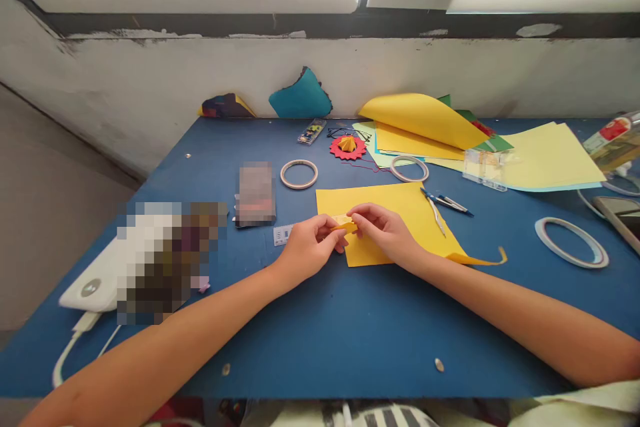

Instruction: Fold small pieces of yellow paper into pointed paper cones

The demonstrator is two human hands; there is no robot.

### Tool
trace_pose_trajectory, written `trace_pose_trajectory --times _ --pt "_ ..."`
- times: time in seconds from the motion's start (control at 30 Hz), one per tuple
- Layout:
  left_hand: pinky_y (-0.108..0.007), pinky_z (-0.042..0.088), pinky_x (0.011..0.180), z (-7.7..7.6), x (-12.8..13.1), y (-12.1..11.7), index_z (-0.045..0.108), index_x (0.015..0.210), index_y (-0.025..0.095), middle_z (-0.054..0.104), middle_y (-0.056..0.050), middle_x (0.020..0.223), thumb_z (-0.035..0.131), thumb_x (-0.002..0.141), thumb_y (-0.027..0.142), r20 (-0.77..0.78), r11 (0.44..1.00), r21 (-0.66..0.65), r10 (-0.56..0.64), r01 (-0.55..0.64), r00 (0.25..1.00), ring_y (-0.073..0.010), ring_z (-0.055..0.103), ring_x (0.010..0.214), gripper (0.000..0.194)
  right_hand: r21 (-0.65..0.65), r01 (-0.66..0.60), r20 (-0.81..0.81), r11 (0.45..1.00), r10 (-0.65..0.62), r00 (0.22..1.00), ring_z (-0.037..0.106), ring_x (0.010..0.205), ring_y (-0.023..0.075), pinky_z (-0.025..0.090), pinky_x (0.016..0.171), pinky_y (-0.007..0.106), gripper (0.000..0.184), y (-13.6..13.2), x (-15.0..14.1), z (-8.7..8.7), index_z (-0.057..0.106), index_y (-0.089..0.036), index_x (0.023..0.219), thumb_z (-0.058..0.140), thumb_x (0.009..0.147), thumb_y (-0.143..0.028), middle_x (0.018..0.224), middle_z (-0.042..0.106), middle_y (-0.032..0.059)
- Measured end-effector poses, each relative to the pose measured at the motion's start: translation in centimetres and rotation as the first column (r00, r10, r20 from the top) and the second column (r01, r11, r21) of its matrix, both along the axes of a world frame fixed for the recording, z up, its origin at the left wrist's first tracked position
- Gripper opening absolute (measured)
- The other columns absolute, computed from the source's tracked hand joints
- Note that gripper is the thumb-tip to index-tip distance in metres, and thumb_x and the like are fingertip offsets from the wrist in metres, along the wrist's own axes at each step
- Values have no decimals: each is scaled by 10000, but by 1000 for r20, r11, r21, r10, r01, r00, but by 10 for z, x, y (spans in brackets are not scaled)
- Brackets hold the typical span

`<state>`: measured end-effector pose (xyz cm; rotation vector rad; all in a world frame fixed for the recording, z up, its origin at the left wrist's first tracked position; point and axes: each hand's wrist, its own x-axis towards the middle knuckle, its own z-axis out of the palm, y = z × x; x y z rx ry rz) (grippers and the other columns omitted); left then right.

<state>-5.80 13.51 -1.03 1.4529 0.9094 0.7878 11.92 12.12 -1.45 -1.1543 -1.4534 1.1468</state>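
My left fingers (332, 239) and right fingers (364, 223) both pinch a small yellow paper piece (347, 227), over the nine o'clock side of the big yellow sheet (400, 207). It looks light, bendy and easy to rip, so I'd hold its edges softly. At twelve o'clock, a paper flower (347, 145) lies on the blue desk (320, 333).

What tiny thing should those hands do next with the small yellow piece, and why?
Perhaps press along the small yellow piece to crease it: the left hand and right hand both hold it with fingertips, and it looks curved.
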Motion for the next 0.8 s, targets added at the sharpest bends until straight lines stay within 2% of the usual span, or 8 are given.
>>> trace_pose_trajectory --times 0.07,0.17,0.27,0.33,0.6,0.8 --pt "-236 486 566 2 0 2 540 766 156 680 -42 693 593 818 326 -2 999 -27 26 -26 1000 -144 651 613 185 -14 3 -27 1000 -3 1000 562 639 116 477 656 267 232 -1 0 1 600 -196 936 546 854 -406 724 597 -4" --pt "-189 405 442 6 -1 7 505 811 163 696 -58 745 573 834 363 38 991 -46 125 -123 991 -154 664 623 212 -13 53 -101 998 -54 993 554 659 116 468 682 269 257 -2 3 -1 568 -205 1013 467 898 -411 735 589 -2" --pt "-183 398 435 11 -6 14 493 823 170 684 -34 704 587 829 367 126 961 24 272 -277 954 -137 647 603 218 4 182 -183 983 -178 967 511 614 100 441 627 247 226 -1 5 -3 539 -223 1033 415 922 -376 719 550 -19" --pt "-183 404 450 13 -9 17 504 820 171 669 -17 685 592 829 368 132 945 69 309 -319 942 -120 629 596 216 0 235 -216 972 -230 949 485 586 94 423 589 235 197 -1 7 -4 542 -229 1023 419 920 -343 693 528 -28" --pt "-184 406 492 4 -11 20 598 795 164 616 -3 698 657 776 394 0 955 121 274 -272 962 -95 571 618 238 -68 236 -249 969 -246 937 469 545 84 408 548 223 168 0 8 -3 577 -220 986 446 900 -283 649 528 -30" --pt "-193 426 502 3 -11 21 614 806 177 641 -9 728 700 726 420 -29 957 100 277 -273 961 -115 592 641 270 -95 237 -230 967 -252 940 468 538 80 400 537 222 151 -1 8 -3 575 -215 978 465 881 -249 642 523 -36"
